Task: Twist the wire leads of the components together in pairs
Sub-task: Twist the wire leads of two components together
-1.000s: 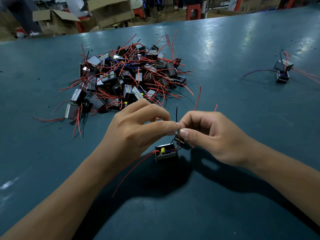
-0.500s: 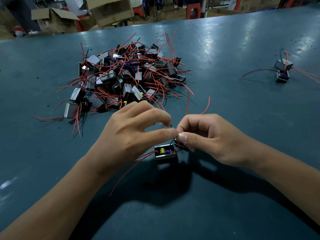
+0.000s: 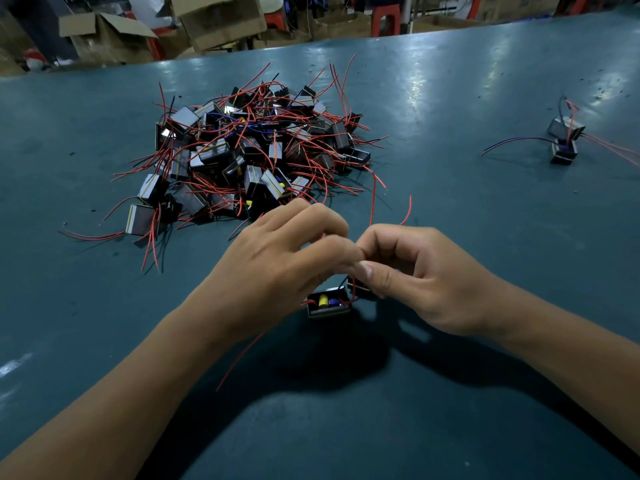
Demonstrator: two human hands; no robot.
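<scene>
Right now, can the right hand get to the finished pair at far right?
Probably not yet. The right hand pinches wire leads against the left hand, so it's busy. The table toward the finished pair looks unobstructed once it lets go.

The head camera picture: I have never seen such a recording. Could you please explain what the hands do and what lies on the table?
No machine here: a person wears a camera on the head, looking down at both bare hands. The left hand and right hand pinch thin wire leads together between their fingertips. Below them a small black component hangs on those wires. On the blue-green table lies a big pile of components with red wires; two joined ones lie at the far right. Cardboard boxes stand behind.
</scene>
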